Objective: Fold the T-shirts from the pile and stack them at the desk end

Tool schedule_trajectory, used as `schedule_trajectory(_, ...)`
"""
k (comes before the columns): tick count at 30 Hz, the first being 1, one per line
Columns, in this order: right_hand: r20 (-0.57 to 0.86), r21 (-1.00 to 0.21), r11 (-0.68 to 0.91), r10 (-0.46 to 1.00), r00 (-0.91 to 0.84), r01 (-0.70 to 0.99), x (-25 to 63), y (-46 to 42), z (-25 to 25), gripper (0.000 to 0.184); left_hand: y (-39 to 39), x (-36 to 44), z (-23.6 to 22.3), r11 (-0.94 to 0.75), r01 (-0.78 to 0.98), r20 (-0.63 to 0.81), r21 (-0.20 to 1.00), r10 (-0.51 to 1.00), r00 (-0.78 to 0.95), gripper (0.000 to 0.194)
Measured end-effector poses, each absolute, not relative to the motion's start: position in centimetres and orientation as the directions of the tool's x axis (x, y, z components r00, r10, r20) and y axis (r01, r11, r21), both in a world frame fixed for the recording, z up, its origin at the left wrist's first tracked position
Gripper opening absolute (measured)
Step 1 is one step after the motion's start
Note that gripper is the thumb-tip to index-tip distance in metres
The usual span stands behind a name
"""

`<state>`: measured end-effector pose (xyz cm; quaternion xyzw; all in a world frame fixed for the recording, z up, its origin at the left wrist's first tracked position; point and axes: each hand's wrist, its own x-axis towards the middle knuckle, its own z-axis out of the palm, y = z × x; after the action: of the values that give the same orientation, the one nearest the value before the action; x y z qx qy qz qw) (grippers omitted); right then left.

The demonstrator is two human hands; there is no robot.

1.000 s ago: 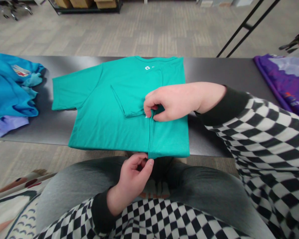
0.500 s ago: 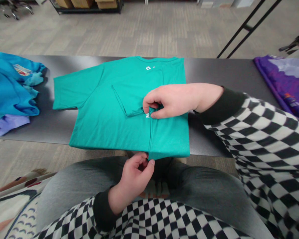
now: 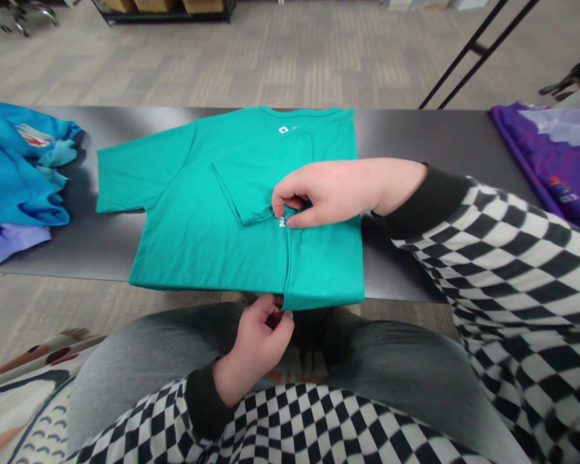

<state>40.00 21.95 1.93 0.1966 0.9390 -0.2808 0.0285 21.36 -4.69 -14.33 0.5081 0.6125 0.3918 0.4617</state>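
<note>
A green T-shirt (image 3: 198,238) lies across the dark table, with its right side folded inward over the body. One sleeve stretches out to the left; the other rests on the middle of the shirt, pointing left. My right hand (image 3: 323,190) pinches the folded-over layer near its edge, beside a partly covered white print. At the front edge of the table, my left hand (image 3: 256,341) grips the hem at the lower end of the fold. Some of its fingertips are hidden behind the cloth.
Blue garments (image 3: 19,167) lie heaped at the table's left, a lilac cloth (image 3: 14,241) beneath them. A purple garment (image 3: 536,154) with a clear plastic-like piece lies at the right. Behind the table (image 3: 415,142) stand a black metal frame (image 3: 478,48) and a low shelf with boxes.
The whole view has shifted slightly, so everything sits a little further left. Both hands keep their hold on the T-shirt, and the fold looks the same.
</note>
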Motion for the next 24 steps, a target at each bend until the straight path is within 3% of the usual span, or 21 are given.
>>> schedule_trajectory(3, -0.164, -0.511, 0.767, 0.354, -0.921, 0.387, 40.0, 22.0, 1.8, 0.02, -5.1, 21.2, -14.3, 0.132, 0.213, -0.123, 0.968, 0.991, -0.056, 0.018)
schedule_trajectory(7, -0.161, -0.512, 0.767, 0.357, -0.92, 0.387, 39.9, 22.0, 1.7, 0.02, -4.9, 21.3, -14.4, 0.132, 0.212, -0.109, 0.968, 0.987, -0.116, 0.025)
schedule_trajectory(17, -0.159, -0.518, 0.768, 0.347, -0.924, 0.377, 40.0, 22.1, 1.9, 0.018, -3.5, 22.5, -14.7, 0.32, 0.179, -0.276, 0.93, 0.933, -0.231, 0.044)
schedule_trajectory(24, -0.156, -0.534, 0.759, 0.344, -0.926, 0.372, 40.0, 22.1, 1.7, 0.019, -3.1, 22.3, -16.4, 0.422, 0.182, -0.384, 0.888, 0.899, -0.212, 0.048)
